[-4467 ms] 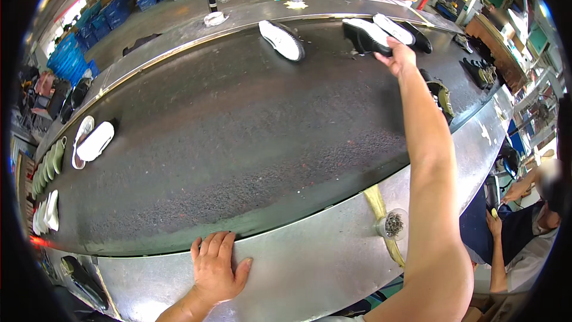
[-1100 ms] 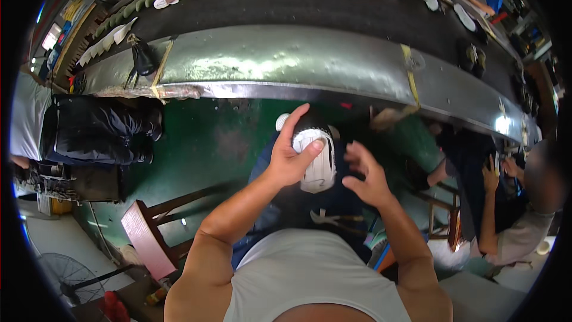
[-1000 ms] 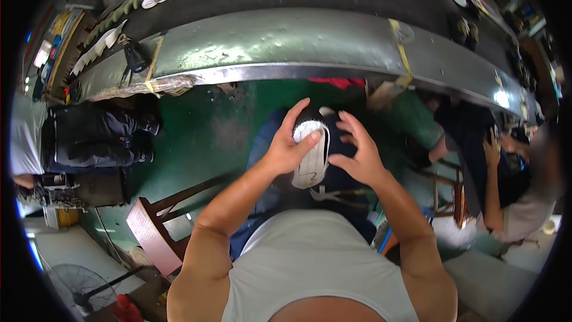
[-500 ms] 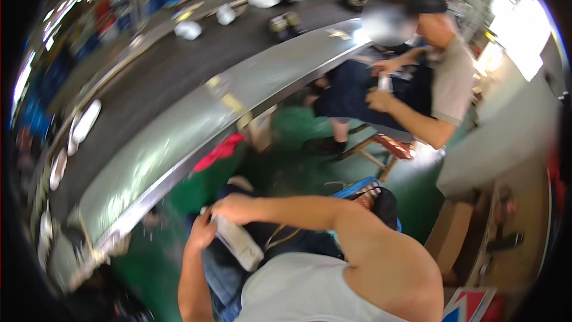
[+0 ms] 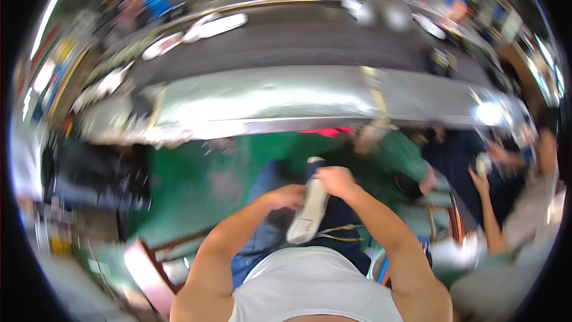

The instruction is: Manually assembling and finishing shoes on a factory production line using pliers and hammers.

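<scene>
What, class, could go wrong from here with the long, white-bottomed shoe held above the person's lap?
The long, white-bottomed shoe might slip, as the bare right hand grips its far end and neither hand holds its near end. It could knock the thin, yellow-handled tool lying beside it on the dark blue trousers.

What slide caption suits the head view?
Right hand gripping a white-bottomed shoe, left hand at its side, metal-edged workbench ahead.

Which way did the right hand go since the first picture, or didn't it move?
Yes, the right hand has come back toward the person: it was reaching beyond the metal ledge; now it's on the near side, at the shoe.
</scene>
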`<state>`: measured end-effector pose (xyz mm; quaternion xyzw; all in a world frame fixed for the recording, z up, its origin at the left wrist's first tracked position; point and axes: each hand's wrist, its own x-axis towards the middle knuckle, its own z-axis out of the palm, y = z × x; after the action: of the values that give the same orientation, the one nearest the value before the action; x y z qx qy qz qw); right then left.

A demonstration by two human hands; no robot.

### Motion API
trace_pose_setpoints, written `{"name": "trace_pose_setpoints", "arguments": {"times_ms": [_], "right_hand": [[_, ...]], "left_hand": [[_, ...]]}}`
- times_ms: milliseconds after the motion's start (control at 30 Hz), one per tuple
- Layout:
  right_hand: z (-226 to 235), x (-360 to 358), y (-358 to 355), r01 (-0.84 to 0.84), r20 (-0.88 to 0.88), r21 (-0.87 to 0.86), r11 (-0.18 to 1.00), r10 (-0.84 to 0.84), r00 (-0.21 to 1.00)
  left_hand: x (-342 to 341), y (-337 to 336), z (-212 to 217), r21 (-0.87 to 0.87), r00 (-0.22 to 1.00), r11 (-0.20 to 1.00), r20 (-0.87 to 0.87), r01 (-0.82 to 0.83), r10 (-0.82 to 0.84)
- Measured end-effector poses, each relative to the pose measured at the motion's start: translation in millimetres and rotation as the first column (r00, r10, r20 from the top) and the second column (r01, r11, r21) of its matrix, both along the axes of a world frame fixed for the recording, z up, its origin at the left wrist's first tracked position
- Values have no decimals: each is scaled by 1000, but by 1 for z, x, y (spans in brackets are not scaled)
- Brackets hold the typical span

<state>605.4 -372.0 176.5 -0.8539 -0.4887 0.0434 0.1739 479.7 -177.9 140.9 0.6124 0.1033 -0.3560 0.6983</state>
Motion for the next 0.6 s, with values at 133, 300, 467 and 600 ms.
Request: {"name": "trace_pose_setpoints", "arguments": {"times_ms": [133,300,467,600], "right_hand": [[1,2,-32,-74,-201,185,980,111,973],[48,-62,-105,-88,-267,-80,993,64,961],[29,-120,-169,-101,-553,-432,896,-175,815],[48,-91,-181,-8,-787,-325,946,-266,557]], "left_hand": [[9,-52,3,173,905,902,239,-396,351],[20,-58,-13,111,881,900,285,-422,378],[14,-36,27,-127,738,807,342,-577,582],[-12,-20,33,-95,519,710,616,-698,593]]}}
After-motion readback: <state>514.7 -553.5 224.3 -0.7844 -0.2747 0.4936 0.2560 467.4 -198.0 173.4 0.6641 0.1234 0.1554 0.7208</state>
